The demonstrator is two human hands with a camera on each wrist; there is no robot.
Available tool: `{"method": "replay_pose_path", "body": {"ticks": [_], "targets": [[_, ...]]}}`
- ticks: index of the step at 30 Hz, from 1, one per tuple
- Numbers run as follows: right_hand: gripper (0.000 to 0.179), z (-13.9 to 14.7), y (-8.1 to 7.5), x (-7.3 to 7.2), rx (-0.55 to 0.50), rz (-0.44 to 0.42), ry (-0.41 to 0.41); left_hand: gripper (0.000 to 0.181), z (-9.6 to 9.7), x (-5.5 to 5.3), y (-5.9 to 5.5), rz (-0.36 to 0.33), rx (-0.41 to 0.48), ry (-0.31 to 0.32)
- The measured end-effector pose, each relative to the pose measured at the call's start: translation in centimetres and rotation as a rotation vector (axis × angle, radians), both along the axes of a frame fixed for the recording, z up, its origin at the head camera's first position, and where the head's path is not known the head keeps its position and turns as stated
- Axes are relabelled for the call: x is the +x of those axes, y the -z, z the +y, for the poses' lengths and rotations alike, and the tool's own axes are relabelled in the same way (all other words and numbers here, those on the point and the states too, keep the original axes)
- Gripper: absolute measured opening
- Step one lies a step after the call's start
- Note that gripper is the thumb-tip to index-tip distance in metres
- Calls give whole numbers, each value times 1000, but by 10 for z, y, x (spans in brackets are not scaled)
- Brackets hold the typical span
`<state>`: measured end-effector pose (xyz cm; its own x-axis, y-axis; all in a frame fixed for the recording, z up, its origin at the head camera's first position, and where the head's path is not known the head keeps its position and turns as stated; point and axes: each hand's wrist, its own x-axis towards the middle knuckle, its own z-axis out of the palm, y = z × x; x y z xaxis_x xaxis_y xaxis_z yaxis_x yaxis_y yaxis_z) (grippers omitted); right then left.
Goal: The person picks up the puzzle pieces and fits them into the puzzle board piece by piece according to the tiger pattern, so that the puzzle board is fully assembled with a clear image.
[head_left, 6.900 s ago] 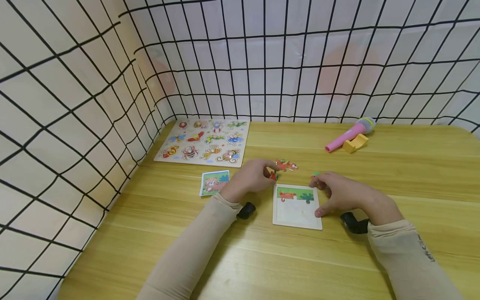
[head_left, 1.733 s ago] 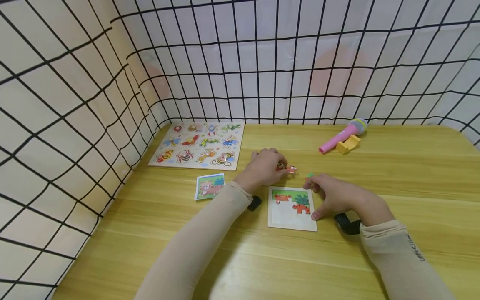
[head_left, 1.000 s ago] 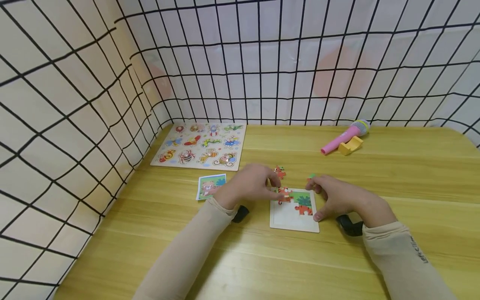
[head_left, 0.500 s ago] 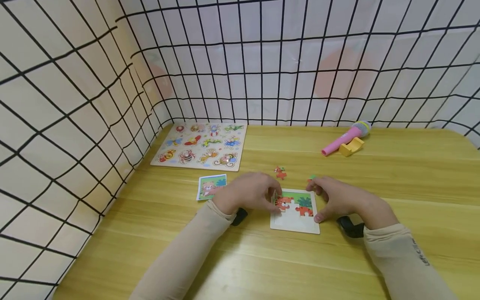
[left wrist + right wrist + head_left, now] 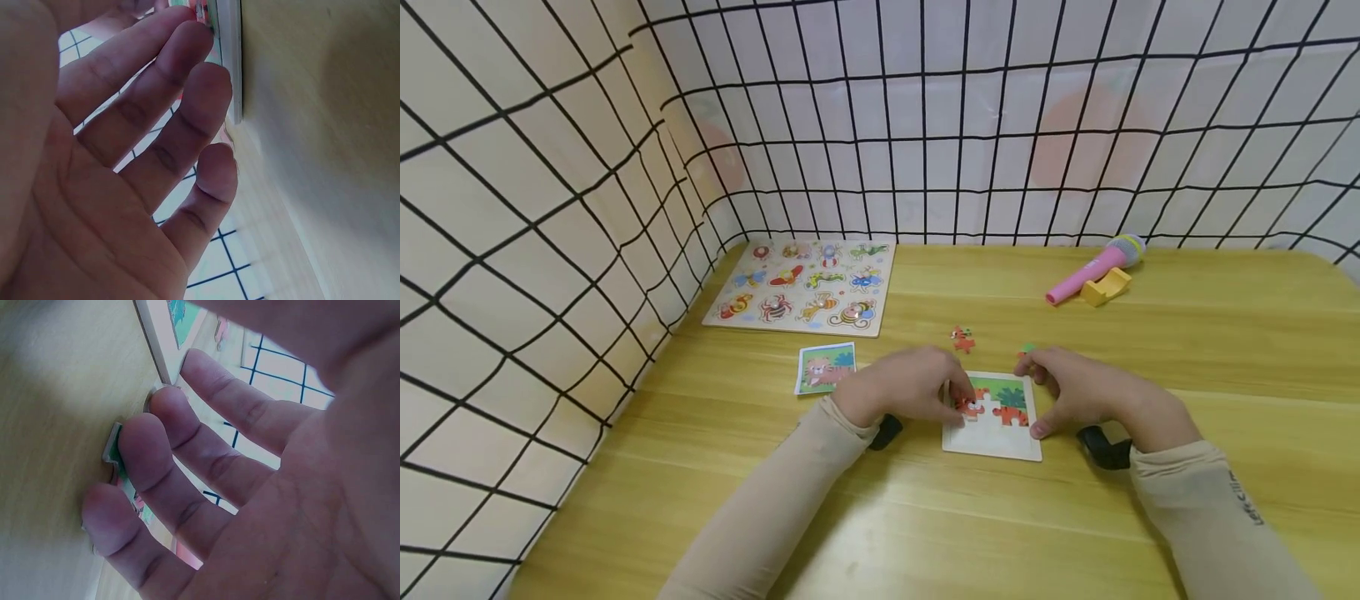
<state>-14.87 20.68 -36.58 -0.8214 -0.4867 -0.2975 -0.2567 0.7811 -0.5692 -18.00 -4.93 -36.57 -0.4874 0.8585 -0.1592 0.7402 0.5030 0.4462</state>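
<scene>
In the head view, my left hand [image 5: 917,385] pinches a tiger-face puzzle piece [image 5: 972,408] between thumb and fingers. The piece is over the left part of a small square puzzle board [image 5: 992,443]. A green-and-orange strip and a leafy bush [image 5: 1012,396] fill the board's upper part, with a striped tiger-body piece [image 5: 1013,416] below the bush. My right hand [image 5: 1086,392] holds the board's right side, thumb on the edge and fingertips at the far corner. A green loose piece [image 5: 114,445] lies partly under its fingers in the right wrist view.
One loose orange piece [image 5: 962,338] lies behind the board. A tiger picture card [image 5: 825,369] is left of my left hand. Farther back are an insect peg puzzle [image 5: 801,287], a pink toy microphone [image 5: 1096,271] and a yellow block [image 5: 1106,287]. Black netting [image 5: 962,137] surrounds the table.
The striped body piece has gone onto the board. My left hand has brought the tiger-face piece from behind the board and shifted it slightly toward the near side. The right hand stays at the edge.
</scene>
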Motion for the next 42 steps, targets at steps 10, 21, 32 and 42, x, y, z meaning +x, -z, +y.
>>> {"method": "replay_pose_path", "body": {"ticks": [10,21,32,42], "targets": [[78,0,1,0,-10,4,-11,21,2,-1,3,5,-14,7],[77,-1,-1,1,5,18,-22,16,1,0,3,38,-12,-26],[77,1,1,1,-8,16,-25,10,0,-2,4,-14,50,-98],[77,0,-1,1,0,9,-9,42,-2,-5,13,192,-69,-312]]}}
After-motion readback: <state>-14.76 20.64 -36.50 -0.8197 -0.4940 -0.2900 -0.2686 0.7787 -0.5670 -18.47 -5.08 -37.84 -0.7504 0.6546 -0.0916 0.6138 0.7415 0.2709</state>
